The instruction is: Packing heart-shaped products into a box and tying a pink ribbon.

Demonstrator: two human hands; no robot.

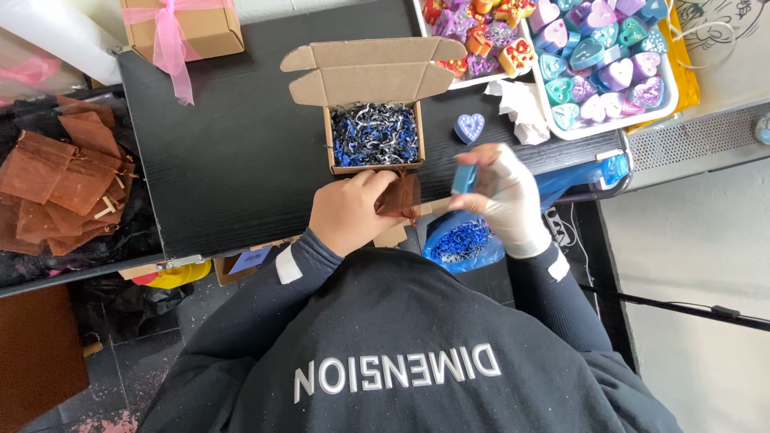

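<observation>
My left hand (pixel 349 210) grips a small brown organza pouch (pixel 399 196) just in front of an open cardboard box (pixel 370 80) filled with blue, black and silver shredded paper (pixel 374 135). My right hand (pixel 504 196), in a white glove, pinches a blue heart-shaped piece (pixel 464 178) right beside the pouch's mouth. A purple heart-shaped soap (pixel 469 127) lies on the black table (pixel 233 144) to the right of the box.
White trays (pixel 607 122) of colourful heart soaps stand at the back right, with crumpled white paper (pixel 520 106) beside them. A ribboned cardboard box (pixel 181 29) sits back left. Brown pouches (pixel 64 180) are piled at the left. A blue bag of shredded paper (pixel 463 240) hangs below the table edge.
</observation>
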